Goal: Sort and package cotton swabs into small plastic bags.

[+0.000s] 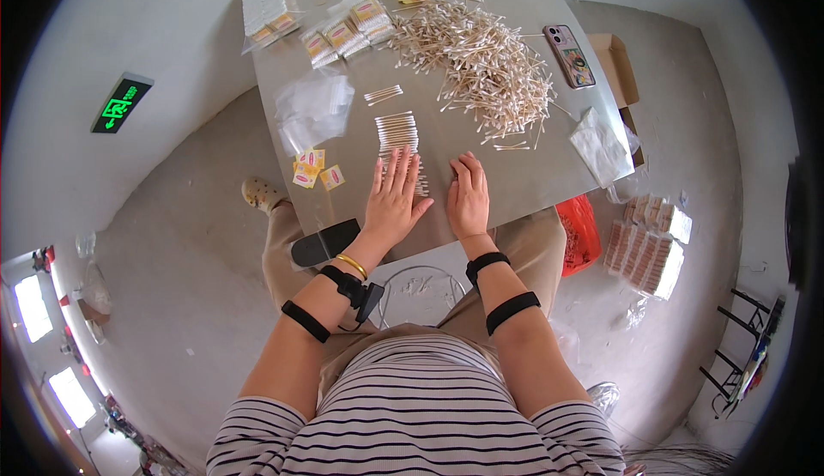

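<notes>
My left hand [394, 199] lies flat, fingers stretched out, over the lower part of a neat row of cotton swabs [396, 129] on the grey metal table [343, 193]. The swabs lie side by side, crosswise, and part of the row is hidden under my fingers. To its right, my right hand [469, 194] rests on the table with its fingers bent and close together; whether anything is in them I cannot make out. A few cotton swabs [383, 95] lie apart above the row. A big loose heap of cotton swabs [481, 64] spreads over the far right.
Packed swab bags [348, 36] and clear bags [314, 107] lie on the left, near yellow-white cards [309, 167]. A black flat object [325, 243] sits at the near left edge. A phone [570, 56] and plastic bag [599, 146] lie right. Bundled packs [645, 253] stand on the floor.
</notes>
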A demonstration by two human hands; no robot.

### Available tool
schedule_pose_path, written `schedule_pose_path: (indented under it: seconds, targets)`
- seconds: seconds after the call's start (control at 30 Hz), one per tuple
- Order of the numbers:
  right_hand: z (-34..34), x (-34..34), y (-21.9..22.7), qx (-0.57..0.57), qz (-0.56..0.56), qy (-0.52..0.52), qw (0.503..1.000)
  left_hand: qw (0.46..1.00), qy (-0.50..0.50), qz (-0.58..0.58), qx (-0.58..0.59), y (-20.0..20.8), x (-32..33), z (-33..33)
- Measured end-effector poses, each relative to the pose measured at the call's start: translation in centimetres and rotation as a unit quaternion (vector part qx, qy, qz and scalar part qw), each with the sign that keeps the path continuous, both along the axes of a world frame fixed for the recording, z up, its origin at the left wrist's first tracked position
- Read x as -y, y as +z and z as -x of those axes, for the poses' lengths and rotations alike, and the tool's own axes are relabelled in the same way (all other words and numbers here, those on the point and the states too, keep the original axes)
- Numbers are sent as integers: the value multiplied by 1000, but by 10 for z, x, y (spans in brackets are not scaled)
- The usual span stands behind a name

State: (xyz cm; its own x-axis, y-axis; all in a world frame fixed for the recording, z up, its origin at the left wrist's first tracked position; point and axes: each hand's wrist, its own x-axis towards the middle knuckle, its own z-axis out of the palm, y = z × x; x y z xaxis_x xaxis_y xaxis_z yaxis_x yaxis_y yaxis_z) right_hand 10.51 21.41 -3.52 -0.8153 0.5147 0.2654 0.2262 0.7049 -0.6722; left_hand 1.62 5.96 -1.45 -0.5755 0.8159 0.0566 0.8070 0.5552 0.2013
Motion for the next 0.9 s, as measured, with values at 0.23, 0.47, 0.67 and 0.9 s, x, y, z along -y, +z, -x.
schedule_pose_path:
  seconds: [0.23,0.47,0.67,0.9]
  targets:
    - [1,0,-3,9,-3,-1,1000,1000,7,12,16,-4,-6,-7]
    - [2,0,3,3,8,5,1000,1000,27,-4,6,-5,-12,6]
    - [1,1,4,10,3,4,1000,998,57,37,-9,-11,-24,22]
    - [2,1,4,6,6,2,1000,998,56,17,14,-15,-31,20]
